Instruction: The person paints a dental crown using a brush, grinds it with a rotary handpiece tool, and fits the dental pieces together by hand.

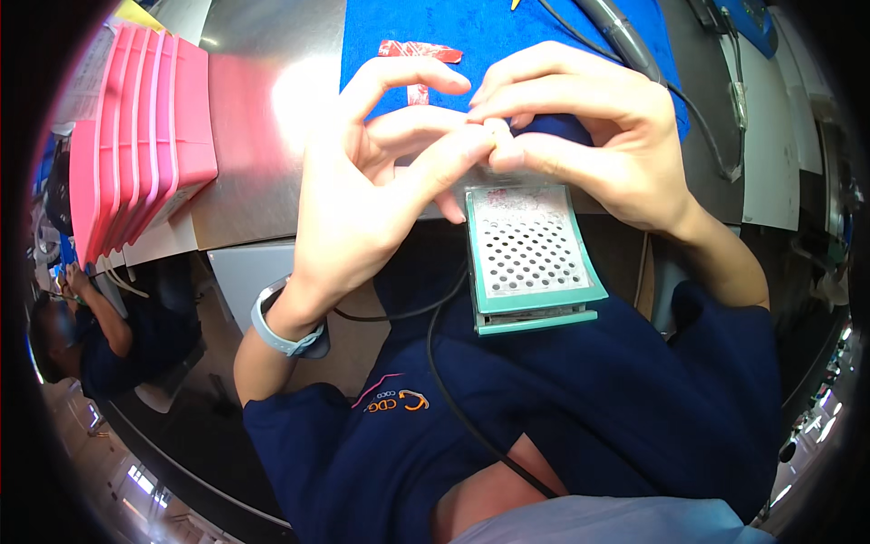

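Piece of pale colour [497, 131] lies between your left hand [355, 186] and right hand [627, 138], both grips pinching it, neither nearer; its long axis cannot be told.

cream piece [497, 130]; blue cloth [435, 20]; white plate [528, 245], dark-dotted, teal-rimmed

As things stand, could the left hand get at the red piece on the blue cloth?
Probably yes: the red piece lies on the blue cloth close beyond the left hand, with nothing solid visible between. Its fingers, though, seem occupied, pinching a small pale piece with the right hand.
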Action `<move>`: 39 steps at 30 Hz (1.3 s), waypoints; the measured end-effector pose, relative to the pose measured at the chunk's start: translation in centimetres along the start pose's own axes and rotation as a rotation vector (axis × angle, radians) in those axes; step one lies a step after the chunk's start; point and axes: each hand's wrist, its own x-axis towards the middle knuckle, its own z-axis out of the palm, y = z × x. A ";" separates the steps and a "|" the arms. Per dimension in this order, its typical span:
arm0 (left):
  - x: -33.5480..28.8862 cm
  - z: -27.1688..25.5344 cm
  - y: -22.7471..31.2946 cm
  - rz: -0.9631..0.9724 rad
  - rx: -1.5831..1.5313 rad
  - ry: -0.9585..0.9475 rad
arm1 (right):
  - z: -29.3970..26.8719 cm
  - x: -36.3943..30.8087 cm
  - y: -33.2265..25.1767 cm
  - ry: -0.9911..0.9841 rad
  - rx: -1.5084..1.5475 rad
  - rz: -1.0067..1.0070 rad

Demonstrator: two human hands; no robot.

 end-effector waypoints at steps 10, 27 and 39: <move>0.3 0.4 -1.1 0.307 0.409 -0.058 | 1.2 -0.9 -0.7 0.146 0.321 0.265; 0.6 1.7 -1.7 0.497 0.586 0.159 | 1.7 -0.2 -0.7 0.270 0.195 0.213; 0.6 2.3 -2.0 0.315 0.270 0.184 | 0.5 0.3 0.6 0.294 -0.110 0.046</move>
